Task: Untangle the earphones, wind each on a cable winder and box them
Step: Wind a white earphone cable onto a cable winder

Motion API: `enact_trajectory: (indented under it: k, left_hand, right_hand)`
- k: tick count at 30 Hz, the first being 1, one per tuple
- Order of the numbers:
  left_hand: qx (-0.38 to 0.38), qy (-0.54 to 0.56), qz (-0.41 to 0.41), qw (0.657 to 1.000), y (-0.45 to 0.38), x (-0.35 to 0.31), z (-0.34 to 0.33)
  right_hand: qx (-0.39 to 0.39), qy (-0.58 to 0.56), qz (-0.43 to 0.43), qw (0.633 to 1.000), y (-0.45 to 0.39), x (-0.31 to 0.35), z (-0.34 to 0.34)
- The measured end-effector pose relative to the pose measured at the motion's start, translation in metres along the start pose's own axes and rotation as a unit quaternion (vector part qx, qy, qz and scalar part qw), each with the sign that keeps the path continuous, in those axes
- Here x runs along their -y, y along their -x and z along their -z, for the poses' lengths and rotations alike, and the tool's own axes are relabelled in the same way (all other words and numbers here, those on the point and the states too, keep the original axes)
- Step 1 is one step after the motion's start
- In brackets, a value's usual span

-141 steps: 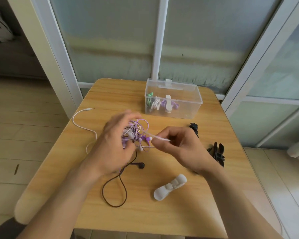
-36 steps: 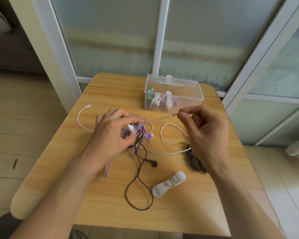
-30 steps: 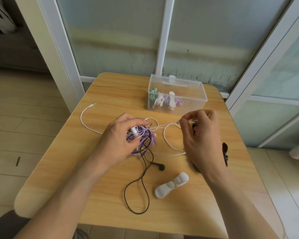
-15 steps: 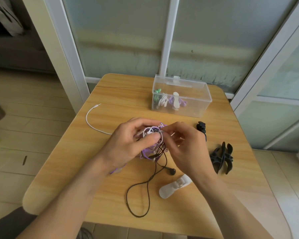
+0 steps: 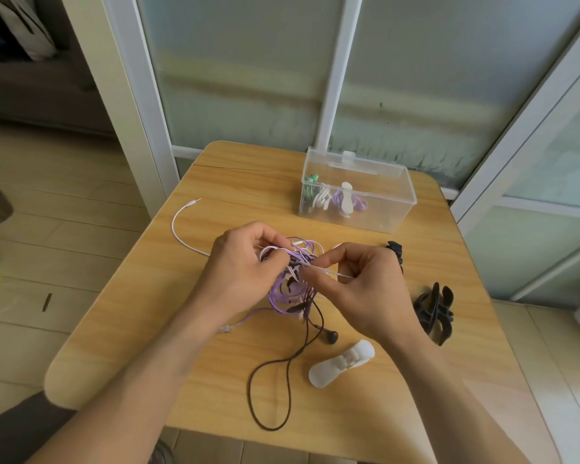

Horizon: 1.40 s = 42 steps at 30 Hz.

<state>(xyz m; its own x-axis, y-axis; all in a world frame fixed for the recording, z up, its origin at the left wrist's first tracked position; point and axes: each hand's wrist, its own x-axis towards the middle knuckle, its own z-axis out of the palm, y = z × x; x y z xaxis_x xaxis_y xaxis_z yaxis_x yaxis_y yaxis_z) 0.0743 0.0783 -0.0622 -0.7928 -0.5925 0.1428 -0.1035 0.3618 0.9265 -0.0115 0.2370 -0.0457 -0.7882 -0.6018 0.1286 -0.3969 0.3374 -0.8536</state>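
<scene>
A tangle of purple, white and black earphone cables [image 5: 293,283] hangs just above the middle of the wooden table [image 5: 141,296]. My left hand [image 5: 240,267] grips the tangle from the left. My right hand [image 5: 359,289] pinches a white cable strand and holds it taut to the right. A white cable end with its plug [image 5: 185,226] trails left across the table. A black cable loop [image 5: 272,390] and black earbud [image 5: 331,337] lie below the tangle. A white cable winder [image 5: 340,363] lies near the front.
A clear plastic box [image 5: 387,202] at the back right holds wound green, white and purple earphones. Black cable winders [image 5: 434,311] lie at the right, another black one [image 5: 395,251] behind my right hand. Glass doors stand behind the table.
My right hand came back from the right to the tangle and now draws a white strand out to the right. My left hand keeps its hold on the bundle.
</scene>
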Motion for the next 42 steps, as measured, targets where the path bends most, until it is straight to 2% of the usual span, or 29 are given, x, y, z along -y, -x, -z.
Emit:
enact_trajectory:
  k: [3,10,15,18,22,26,32,33,35,37,39,42]
  left_hand:
    - [0.018,-0.037,-0.004,0.999,0.001,0.000,-0.002]
    - [0.105,0.182,0.030,0.977,0.000,-0.007,0.008]
    - [0.153,0.220,0.029,0.963,0.002,-0.006,0.005]
    - [0.171,0.213,0.025,0.962,0.002,-0.004,0.003]
    - [0.140,0.181,0.005,0.973,0.002,-0.001,0.002]
    - [0.141,0.179,0.002,0.974,0.001,-0.003,0.002]
    - [0.191,0.098,-0.011,0.977,-0.004,0.001,0.011]
    - [0.193,0.083,-0.018,0.978,-0.004,0.001,0.011]
    - [0.178,0.040,-0.036,0.983,-0.003,0.001,0.010]
    - [0.154,-0.020,-0.054,0.986,-0.002,0.002,0.011]
    - [0.119,-0.066,-0.068,0.988,0.000,0.003,0.009]
    - [0.049,-0.116,-0.092,0.988,0.000,0.005,0.006]
  right_hand:
    - [-0.011,0.040,0.030,0.999,-0.001,-0.002,-0.002]
    - [-0.072,-0.034,0.018,0.997,-0.003,-0.010,0.006]
    - [-0.025,0.024,0.029,0.999,-0.001,-0.015,0.003]
    - [-0.028,0.040,0.053,0.997,0.000,-0.015,0.002]
    - [-0.037,-0.013,0.076,0.996,0.005,-0.007,0.003]
    - [0.008,-0.103,0.090,0.991,0.008,-0.002,0.004]
    - [-0.010,-0.218,0.029,0.976,0.003,0.000,0.013]
    - [-0.005,-0.193,0.030,0.981,0.002,0.000,0.015]
    - [0.024,-0.075,0.055,0.995,0.002,-0.001,0.020]
    - [0.059,0.034,0.079,0.995,0.003,0.000,0.022]
    - [0.073,0.061,0.082,0.992,0.003,-0.001,0.023]
    - [0.036,0.047,0.100,0.993,0.003,-0.002,0.019]
